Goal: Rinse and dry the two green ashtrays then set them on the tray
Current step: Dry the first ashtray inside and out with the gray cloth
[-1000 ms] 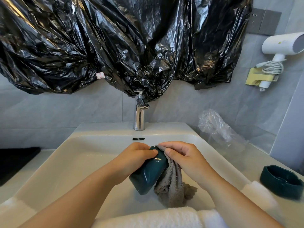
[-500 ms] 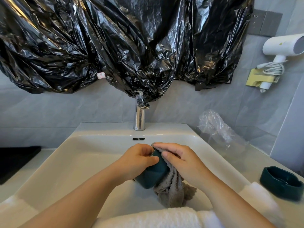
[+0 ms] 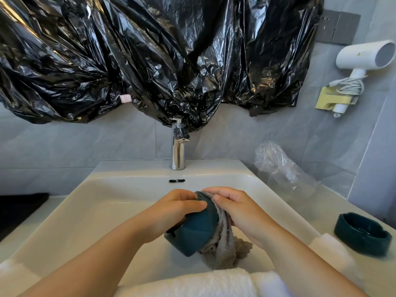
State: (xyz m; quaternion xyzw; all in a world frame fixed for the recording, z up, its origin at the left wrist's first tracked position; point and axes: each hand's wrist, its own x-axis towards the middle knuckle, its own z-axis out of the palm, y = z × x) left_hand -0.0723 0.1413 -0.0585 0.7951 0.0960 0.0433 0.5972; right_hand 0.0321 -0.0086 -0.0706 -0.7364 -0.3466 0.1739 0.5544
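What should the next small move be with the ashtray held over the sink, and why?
Probably rotate the ashtray a little in the left hand so the grey cloth meets another part. The right hand pinches the cloth against its rim over the sink, so drying looks under way; the second ashtray sits on the counter at right.

A glossy dark green ashtray [image 3: 194, 232] is tipped on its side over the sink [image 3: 128, 168], underside toward the camera. The left hand [image 3: 175, 213] grips it, and the right hand [image 3: 237, 211] presses a grey cloth [image 3: 222, 243] to its right flank. The second ashtray [image 3: 362, 234] sits upright, notched rim up, near the right edge of the counter [image 3: 327, 211].
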